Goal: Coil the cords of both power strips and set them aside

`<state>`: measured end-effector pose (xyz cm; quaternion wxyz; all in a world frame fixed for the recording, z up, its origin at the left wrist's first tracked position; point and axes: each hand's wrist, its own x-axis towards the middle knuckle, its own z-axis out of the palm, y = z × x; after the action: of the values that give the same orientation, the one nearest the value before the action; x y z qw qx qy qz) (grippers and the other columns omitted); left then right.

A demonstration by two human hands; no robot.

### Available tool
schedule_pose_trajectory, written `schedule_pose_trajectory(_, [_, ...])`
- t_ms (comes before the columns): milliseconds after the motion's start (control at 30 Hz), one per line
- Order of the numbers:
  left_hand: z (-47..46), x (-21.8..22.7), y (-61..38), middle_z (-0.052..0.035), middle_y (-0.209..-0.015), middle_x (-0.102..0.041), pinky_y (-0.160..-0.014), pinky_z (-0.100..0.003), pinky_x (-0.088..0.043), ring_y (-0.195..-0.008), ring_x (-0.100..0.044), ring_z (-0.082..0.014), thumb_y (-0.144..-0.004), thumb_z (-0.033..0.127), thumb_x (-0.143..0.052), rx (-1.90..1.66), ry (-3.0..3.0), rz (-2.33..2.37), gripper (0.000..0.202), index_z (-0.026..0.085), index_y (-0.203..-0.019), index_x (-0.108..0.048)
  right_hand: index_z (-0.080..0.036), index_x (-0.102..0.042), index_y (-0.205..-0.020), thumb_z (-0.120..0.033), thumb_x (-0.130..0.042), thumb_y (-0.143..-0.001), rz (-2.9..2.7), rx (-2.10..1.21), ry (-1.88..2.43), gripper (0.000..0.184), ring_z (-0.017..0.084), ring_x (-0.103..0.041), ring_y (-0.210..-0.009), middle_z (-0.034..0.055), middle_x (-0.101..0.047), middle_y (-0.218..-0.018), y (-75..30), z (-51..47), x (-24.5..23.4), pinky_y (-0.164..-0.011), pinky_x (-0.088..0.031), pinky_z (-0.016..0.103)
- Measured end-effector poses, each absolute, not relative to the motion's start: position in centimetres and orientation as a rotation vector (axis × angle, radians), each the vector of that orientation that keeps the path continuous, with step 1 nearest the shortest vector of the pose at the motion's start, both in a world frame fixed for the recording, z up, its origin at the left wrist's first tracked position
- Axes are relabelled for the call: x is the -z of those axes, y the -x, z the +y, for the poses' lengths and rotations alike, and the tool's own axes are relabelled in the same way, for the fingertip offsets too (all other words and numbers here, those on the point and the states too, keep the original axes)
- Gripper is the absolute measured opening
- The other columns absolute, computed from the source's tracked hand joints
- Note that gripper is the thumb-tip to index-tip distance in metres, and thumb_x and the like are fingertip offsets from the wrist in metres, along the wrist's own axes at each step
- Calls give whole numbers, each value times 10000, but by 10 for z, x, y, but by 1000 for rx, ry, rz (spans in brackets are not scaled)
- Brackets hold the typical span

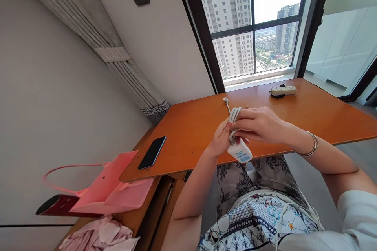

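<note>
Place: I read this as a room in a high-rise flat, a home rather than a workplace.
Window: at upper right the dark-framed window point(253, 27) looks onto tall apartment blocks.
Furniture: an orange wooden desk point(191, 133) fills the middle.
Belongings: I see a phone point(152, 152), a pink bag point(108, 188) and crumpled clothing point(100, 237) at lower left.
Wall: a folded grey curtain point(97, 35) runs across the upper left.

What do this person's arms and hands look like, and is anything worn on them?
Both forearms are bare and no gloves are worn. The right hand has thin silver-coloured bangles round the wrist, and a white short sleeve shows at the upper arm. The left hand shows no bangle or watch at the wrist. A fingernail looks painted pinkish-red. I cannot make out any rings.
</note>
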<state>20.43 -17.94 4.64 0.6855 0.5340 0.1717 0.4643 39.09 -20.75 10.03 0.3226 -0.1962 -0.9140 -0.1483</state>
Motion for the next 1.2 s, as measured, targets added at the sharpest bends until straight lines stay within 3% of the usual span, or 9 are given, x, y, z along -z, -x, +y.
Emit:
schedule_pose_trajectory(100, [-180,-45,-205,-36,-444,-604,-357,-219,-310,-336,-466,-118,-848,695,-587,-880,-1357,340,534,170,-749,-578,-201,-704,-1119,-406,-495,-1017,-2296,290,591,310,128,-554,-769,75,-608,-1024,-396,-197,-106,-629,-400,260])
schedule_pose_trajectory(167, [-181,-46,-206,-28,-479,-607,-347,-214,-284,-303,-409,-87,-819,743,-578,-861,-1347,290,574,177,-734,-536,-190,-714,-1124,-452,-571,-975,-2256,187,628,334,127,-550,-767,79,-599,-1028,-399,-190,-108,-639,-414,261])
schedule_pose_trajectory(300, [-184,-48,-207,-5,-695,-625,-326,-189,-184,-285,-348,-12,-779,607,-724,-798,-1263,193,512,173,-711,-460,-183,-738,-1071,-472,-634,-933,-2257,-94,625,337,126,-548,-763,53,-597,-939,-403,-177,-109,-681,-438,271])
schedule_pose_trajectory(367, [-186,-48,-206,16,-694,-584,-320,-187,-146,-274,-301,7,-777,568,-741,-752,-1213,175,509,175,-700,-428,-179,-736,-1051,-459,-609,-951,-2233,-217,606,323,125,-542,-748,44,-596,-898,-405,-171,-107,-677,-437,270])
schedule_pose_trajectory(633, [-186,-54,-195,140,-393,-240,-315,-173,-199,-235,-59,-14,-886,525,-644,-964,-1017,69,462,212,-693,-364,-162,-632,-1063,-430,-394,-1036,-2136,-600,747,360,129,-504,-696,13,-589,-784,-408,-171,-79,-669,-425,275])
schedule_pose_trajectory(800, [-181,-62,-187,135,-384,-283,-329,-198,-283,-228,-50,-44,-942,571,-537,-1228,-914,152,446,225,-713,-373,-191,-496,-1280,-368,-405,-1025,-2055,-850,775,324,135,-543,-738,-5,-576,-819,-409,-173,-44,-741,-477,300])
schedule_pose_trajectory(933, [-178,-71,-179,138,-414,-327,-337,-185,-290,-238,-71,-38,-946,535,-558,-1410,-881,121,421,225,-728,-374,-207,-502,-1264,-350,-459,-987,-1963,-998,782,315,172,-611,-915,25,-590,-915,-411,-168,-7,-891,-505,382])
schedule_pose_trajectory(1067, [-176,-77,-172,143,-442,-317,-327,-178,-254,-259,-57,-27,-969,481,-551,-1521,-872,69,384,224,-746,-374,-225,-456,-1304,-387,-474,-974,-1663,-961,783,369,166,-622,-856,13,-591,-881,-408,-161,21,-874,-533,390])
schedule_pose_trajectory(1200, [-177,-82,-169,135,-454,-328,-319,-194,-245,-268,-57,-32,-1000,467,-492,-1583,-863,38,364,226,-750,-383,-224,-514,-1319,-392,-444,-997,-1576,-569,846,370,158,-593,-766,17,-595,-841,-410,-161,25,-767,-527,335])
